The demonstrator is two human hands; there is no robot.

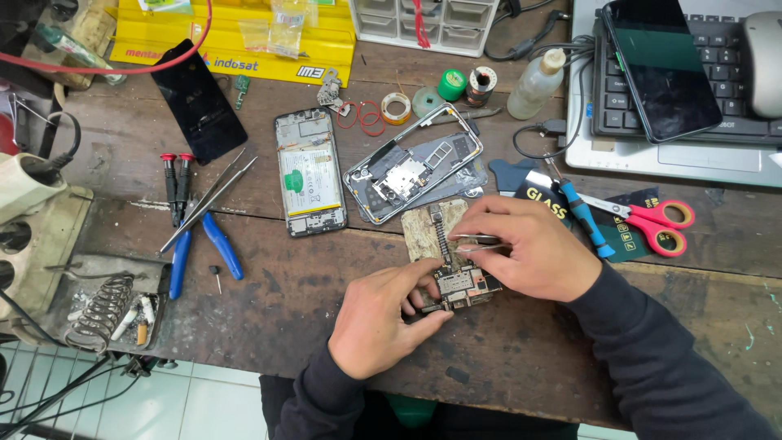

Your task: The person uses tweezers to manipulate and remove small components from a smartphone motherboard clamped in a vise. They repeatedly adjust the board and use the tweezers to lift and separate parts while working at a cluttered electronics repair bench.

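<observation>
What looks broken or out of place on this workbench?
Two phones lie opened up: one shows its battery, the other is a bare frame. The left hand steadies a loose circuit board while the right hand holds tweezers to it. Cigarette butts sit left.

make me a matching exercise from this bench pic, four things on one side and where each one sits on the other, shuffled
Things:
1. circuit board
2. tweezers
3. scissors
4. black phone

Places:
A. lying on the laptop keyboard
B. pinched in the right hand
C. on the table right of the right hand
D. steadied by the left hand on a small board

Pairs: 1-D, 2-B, 3-C, 4-A
</observation>
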